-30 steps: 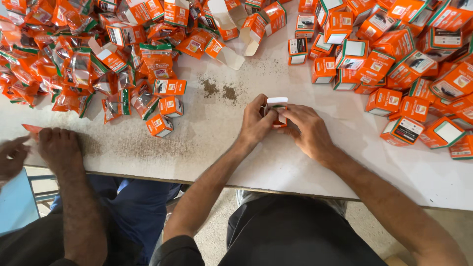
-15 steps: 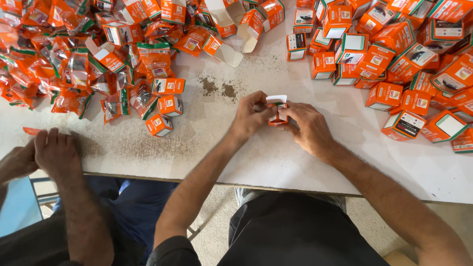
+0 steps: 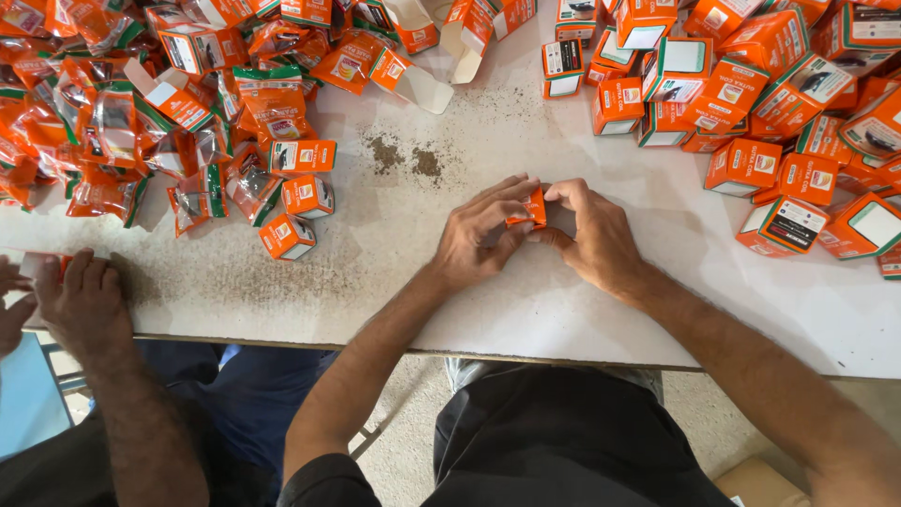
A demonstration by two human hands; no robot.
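Both hands meet mid-table, a bit nearer the front edge than the back. Left hand (image 3: 483, 235) & right hand (image 3: 591, 235) are pressed together around one small orange carton (image 3: 530, 208); fingers of both clamp it from either side, thumbs underneath, so only its top face & one edge show between the fingertips. Carton is off the white table (image 3: 526, 310) or just touching it, can't tell which. Behind the hands, toward the back edge, two dark smudges of powder (image 3: 404, 158) sit on the tabletop w/ fine specks spread around them. Right side of table, up to the back right corner: big heap of closed orange boxes (image 3: 779, 103) w/ green & white panels, nearest ones near the right hand but apart from it. Left side, back left corner: pile of orange foil pouches (image 3: 113, 122) mixed w/ boxes, a few open cartons (image 3: 422, 84) w/ flaps up at the back edge near centre. Three loose small boxes (image 3: 300, 202) lie at the pile's front fringe, well apart from the left hand. At the front left edge another person's hand (image 3: 84, 300) lies flat, fingers spread, on the table, next to a thin orange item partly hidden under it; a second hand of theirs is cut off by the frame.
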